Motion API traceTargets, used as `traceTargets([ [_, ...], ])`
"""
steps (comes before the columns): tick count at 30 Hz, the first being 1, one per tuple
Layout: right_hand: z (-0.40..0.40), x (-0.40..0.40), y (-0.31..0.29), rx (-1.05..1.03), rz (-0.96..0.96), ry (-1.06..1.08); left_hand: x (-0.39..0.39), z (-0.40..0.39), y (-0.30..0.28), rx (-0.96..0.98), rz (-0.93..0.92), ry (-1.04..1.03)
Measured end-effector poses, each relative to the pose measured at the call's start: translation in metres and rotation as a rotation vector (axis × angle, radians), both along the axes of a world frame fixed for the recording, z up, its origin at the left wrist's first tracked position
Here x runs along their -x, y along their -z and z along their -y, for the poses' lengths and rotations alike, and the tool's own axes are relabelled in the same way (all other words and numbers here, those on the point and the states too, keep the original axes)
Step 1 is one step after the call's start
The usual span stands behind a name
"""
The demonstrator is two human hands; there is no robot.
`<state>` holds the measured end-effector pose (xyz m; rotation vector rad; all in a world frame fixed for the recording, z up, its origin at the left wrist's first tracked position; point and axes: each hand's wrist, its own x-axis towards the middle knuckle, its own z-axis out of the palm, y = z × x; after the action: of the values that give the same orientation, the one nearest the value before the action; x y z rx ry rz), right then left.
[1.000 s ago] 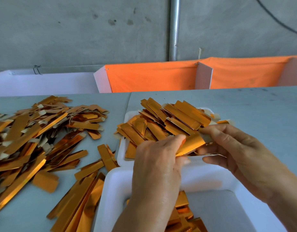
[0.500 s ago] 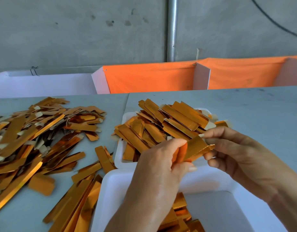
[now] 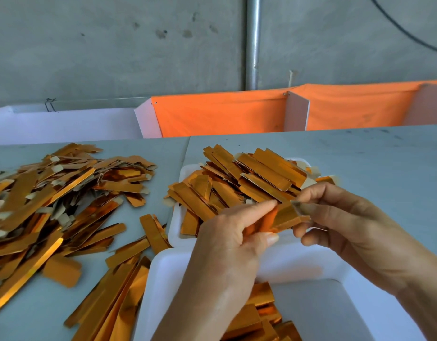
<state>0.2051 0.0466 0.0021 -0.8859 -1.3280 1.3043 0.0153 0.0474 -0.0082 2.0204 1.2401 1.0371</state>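
Note:
Both hands hold one shiny gold card strip (image 3: 285,216) above the gap between two white trays. My left hand (image 3: 233,238) pinches its left end between thumb and forefinger. My right hand (image 3: 335,217) pinches its right end, where a grey flap stands folded up. The strip looks bent into a partly folded shape. Behind it, a white foam tray (image 3: 174,225) is heaped with gold strips (image 3: 242,183). Under my wrists sits a nearer white foam tray (image 3: 298,267) holding a few folded gold pieces (image 3: 259,313).
A big loose pile of gold strips (image 3: 47,198) covers the grey table on the left, with more strips (image 3: 114,299) beside the near tray. Orange cloth bins (image 3: 220,114) and a white bin (image 3: 64,124) stand behind the table. A metal pipe (image 3: 252,43) runs up the concrete wall.
The flat strip held over the far tray has been folded between both hands, its right end flap now turned up. My hands shifted slightly nearer and to the right.

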Motion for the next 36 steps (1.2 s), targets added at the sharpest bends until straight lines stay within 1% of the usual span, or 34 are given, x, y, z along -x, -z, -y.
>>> traceTargets([
  [2,0.001,-0.001,-0.002,-0.008,0.0,-0.037,0.001,0.0,-0.001,0.025,0.028,0.012],
  [7,0.004,-0.003,-0.008,-0.026,0.021,-0.086,0.004,0.0,-0.005,0.013,0.059,0.011],
  [11,0.004,-0.002,-0.006,-0.068,0.124,0.004,0.003,0.001,-0.002,-0.016,-0.007,-0.004],
  [16,0.003,0.0,-0.005,-0.045,0.113,-0.006,0.002,0.001,-0.001,-0.048,-0.072,-0.009],
  [20,0.001,0.001,0.001,-0.096,0.273,0.05,-0.003,0.003,0.0,-0.113,-0.17,0.034],
  [22,0.002,0.002,0.002,-0.09,0.3,0.071,-0.004,0.003,0.0,-0.139,-0.208,0.039],
  [24,0.002,0.002,0.002,-0.039,0.226,0.04,-0.003,0.002,0.0,-0.143,-0.201,0.036],
  [28,-0.001,0.0,0.003,0.08,-0.04,-0.065,0.0,0.002,0.0,-0.126,-0.165,0.024],
  [33,-0.004,0.0,0.005,0.144,-0.118,-0.149,0.001,0.001,0.0,-0.111,-0.164,0.02],
  [36,-0.004,0.0,0.005,0.208,-0.135,-0.147,0.001,0.001,0.001,-0.11,-0.173,0.026],
])
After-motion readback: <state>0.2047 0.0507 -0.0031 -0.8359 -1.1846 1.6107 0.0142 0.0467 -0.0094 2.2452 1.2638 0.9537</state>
